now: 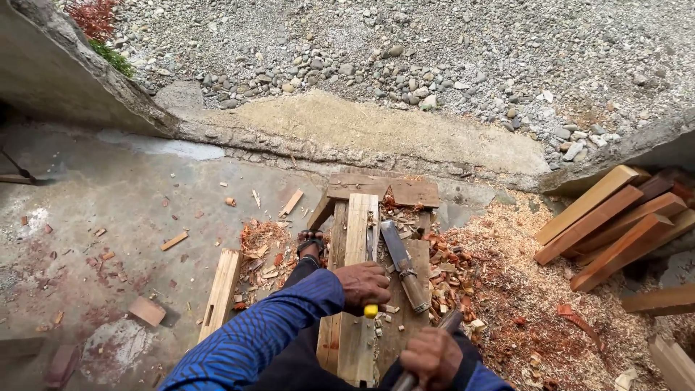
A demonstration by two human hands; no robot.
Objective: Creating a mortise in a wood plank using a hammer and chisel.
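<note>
**Item counts**

Two hands: left hand (pixel 364 284), right hand (pixel 432 356). One big knife (pixel 402 265) on the table (pixel 418 253). One pale plank (pixel 356 289) under the left hand. One loose plank (pixel 220 292) on the floor. Roughly six stacked timbers (pixel 615 224) at right. Wood chips uncountable.

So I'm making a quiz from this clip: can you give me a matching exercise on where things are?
Things:
1. left hand
2. right hand
3. big knife
4. stacked boards

Places:
A. lying on the workbench
B. piled at the far right
C. on a yellow-tipped tool
D. gripping a handle near the bottom edge

Pairs: 1-C, 2-D, 3-A, 4-B
</note>
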